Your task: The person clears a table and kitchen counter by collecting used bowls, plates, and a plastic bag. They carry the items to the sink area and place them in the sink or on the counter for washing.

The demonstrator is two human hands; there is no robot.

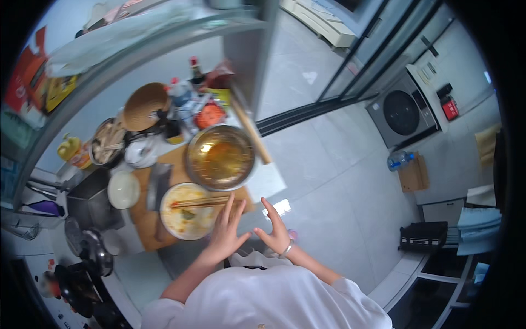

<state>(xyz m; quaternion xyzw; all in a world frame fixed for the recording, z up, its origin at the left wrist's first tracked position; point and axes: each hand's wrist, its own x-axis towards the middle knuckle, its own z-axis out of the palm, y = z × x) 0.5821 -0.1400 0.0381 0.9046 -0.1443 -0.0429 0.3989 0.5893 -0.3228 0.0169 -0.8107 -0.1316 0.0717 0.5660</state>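
My left hand [226, 233] is open, its fingers extended beside the right rim of a white plate [169, 222] smeared with orange-yellow food remains. A pair of chopsticks [200, 202] lies across that plate, their ends at my left fingertips; whether they touch, I cannot tell. My right hand [275, 234], with a bracelet at its wrist, is open too and holds nothing. It hovers in front of my body, thumb pointing toward the left thumb. Beyond the plate stands a metal bowl [200, 178] with oily, orange-brown liquid. Both rest on a wooden cutting board [143, 230].
A cleaver [159, 183] and a pale bowl [124, 189] are left of the plate. Farther back stand a woven basket [145, 107], bottles and packets. A wooden rolling pin [252, 131] lies along the counter's right side. Pot lids [97, 252] are at the left.
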